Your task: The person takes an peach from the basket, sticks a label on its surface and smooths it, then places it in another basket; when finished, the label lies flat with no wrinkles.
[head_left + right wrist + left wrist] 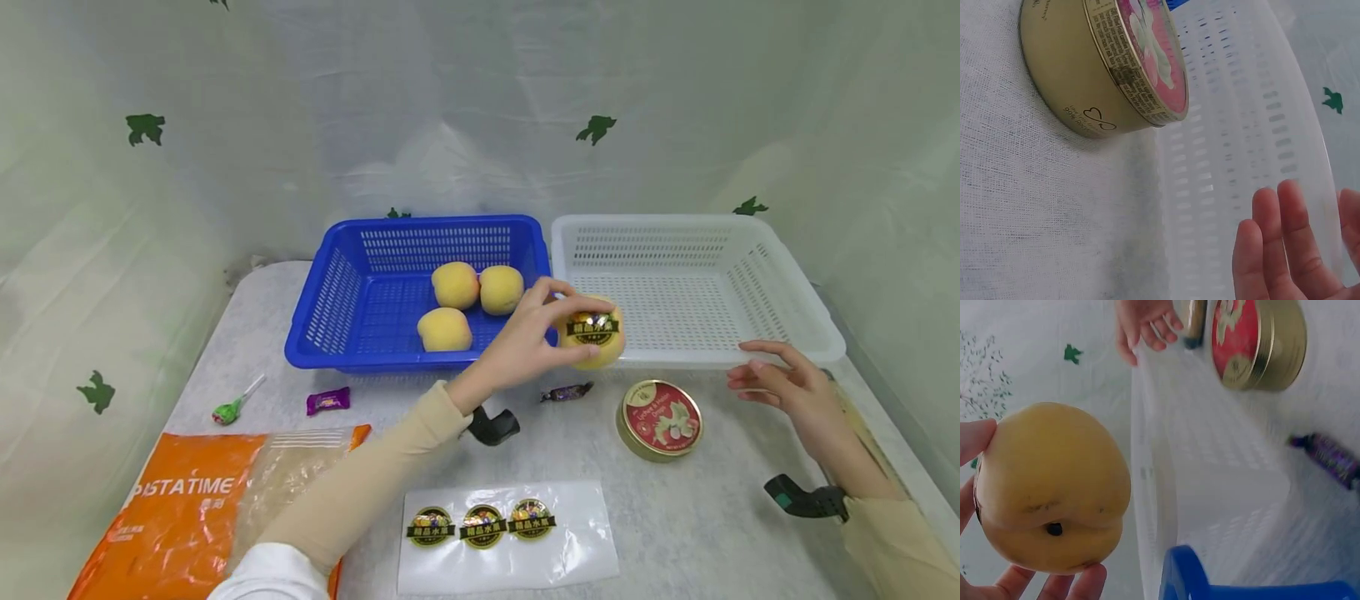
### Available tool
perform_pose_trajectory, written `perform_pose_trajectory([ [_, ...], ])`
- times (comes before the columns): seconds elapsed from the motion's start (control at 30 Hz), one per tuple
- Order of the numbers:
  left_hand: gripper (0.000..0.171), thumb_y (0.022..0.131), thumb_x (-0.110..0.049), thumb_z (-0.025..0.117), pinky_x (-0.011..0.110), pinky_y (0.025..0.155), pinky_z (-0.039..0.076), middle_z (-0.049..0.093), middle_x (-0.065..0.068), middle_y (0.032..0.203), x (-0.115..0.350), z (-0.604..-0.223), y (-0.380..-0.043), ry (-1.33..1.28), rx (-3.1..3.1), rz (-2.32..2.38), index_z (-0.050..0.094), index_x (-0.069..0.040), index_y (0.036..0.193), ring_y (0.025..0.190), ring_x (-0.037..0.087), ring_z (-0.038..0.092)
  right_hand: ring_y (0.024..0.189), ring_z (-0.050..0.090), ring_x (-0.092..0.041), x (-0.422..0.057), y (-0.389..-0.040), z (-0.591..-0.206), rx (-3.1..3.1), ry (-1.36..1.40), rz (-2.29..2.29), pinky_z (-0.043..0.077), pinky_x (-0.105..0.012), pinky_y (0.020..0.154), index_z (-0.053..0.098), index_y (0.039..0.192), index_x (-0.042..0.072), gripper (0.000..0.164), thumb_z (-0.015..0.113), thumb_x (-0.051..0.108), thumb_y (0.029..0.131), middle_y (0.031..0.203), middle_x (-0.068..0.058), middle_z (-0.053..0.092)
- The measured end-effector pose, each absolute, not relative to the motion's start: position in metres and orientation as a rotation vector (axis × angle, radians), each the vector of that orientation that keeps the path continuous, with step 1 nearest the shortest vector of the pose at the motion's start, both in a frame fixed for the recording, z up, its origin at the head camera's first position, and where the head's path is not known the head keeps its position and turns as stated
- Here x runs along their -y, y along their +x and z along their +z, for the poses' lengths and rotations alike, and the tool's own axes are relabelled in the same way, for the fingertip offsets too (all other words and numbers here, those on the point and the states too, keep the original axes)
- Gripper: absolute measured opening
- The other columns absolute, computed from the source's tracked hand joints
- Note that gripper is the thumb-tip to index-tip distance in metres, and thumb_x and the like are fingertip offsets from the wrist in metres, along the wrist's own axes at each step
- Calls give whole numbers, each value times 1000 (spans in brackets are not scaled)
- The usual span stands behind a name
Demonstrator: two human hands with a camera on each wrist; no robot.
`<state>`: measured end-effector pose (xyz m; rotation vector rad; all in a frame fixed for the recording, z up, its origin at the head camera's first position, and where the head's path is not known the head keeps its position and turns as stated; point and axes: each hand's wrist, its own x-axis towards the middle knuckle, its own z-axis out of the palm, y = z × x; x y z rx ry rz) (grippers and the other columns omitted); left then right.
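Note:
My left hand [528,333] grips a yellow peach [609,343] between thumb and fingers, over the near left corner of the white basket [813,337]. A round black-and-gold sticker [592,329] lies on the side of the peach that faces the head view. The left wrist view shows the peach [1054,481] from another side, with a small dark stem pit. Near the front right of the white basket, my right hand [795,392] hovers with loosely bent fingers and nothing in them. In the blue basket [322,325] sit three more peaches [444,330].
A sheet [510,567] with three stickers lies at the front. A red-topped round tin [660,421] and a dark wrapped candy [567,392] sit before the white basket. At left are a purple candy [327,402], a lollipop [228,411] and an orange bag [180,508].

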<state>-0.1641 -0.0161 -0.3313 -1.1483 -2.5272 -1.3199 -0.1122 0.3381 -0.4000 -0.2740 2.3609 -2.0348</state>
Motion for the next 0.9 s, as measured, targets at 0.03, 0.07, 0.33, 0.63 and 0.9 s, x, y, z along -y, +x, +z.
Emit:
perform_pose_trajectory([
  [0.03, 42, 80, -34, 68, 23, 76, 38, 39, -1, 115, 12, -330, -171, -1144, 2544, -1312, 57, -27, 120, 104, 13, 36, 81, 64, -15, -339, -113, -401, -2335, -264, -2060, 52, -24, 67, 45, 120, 2, 26, 43, 6, 95, 92, -7, 66],
  [0.07, 42, 80, -35, 67, 23, 77, 38, 39, -1, 115, 8, -330, -178, -1144, 2561, -1300, 57, -27, 120, 105, 13, 36, 81, 64, -15, -339, -115, -403, -2328, -249, -2066, 52, -24, 67, 45, 120, 1, 27, 44, 8, 95, 93, -7, 66],
  [0.33, 44, 82, -35, 64, 22, 78, 37, 43, -1, 111, -24, -336, -223, -1200, 2755, -1132, 53, -29, 124, 100, 10, 37, 85, 64, -18, -357, -131, -428, -2269, -136, -2079, 52, -26, 68, 47, 120, 2, 29, 48, 15, 94, 101, -5, 65],
  [0.63, 44, 81, -32, 66, 24, 84, 34, 53, -6, 115, -50, -341, -250, -1306, 2917, -862, 55, -23, 123, 100, 11, 39, 86, 63, -19, -375, -144, -449, -2302, -56, -2009, 52, -28, 67, 50, 120, 8, 30, 49, 21, 94, 103, -4, 64],
  [0.9, 37, 85, -28, 62, 25, 89, 36, 56, -2, 118, -65, -348, -250, -1343, 3073, -542, 57, -19, 121, 110, 16, 42, 87, 63, -20, -372, -142, -447, -2272, -33, -2045, 52, -28, 68, 49, 120, 9, 32, 51, 24, 93, 104, -5, 64],
])
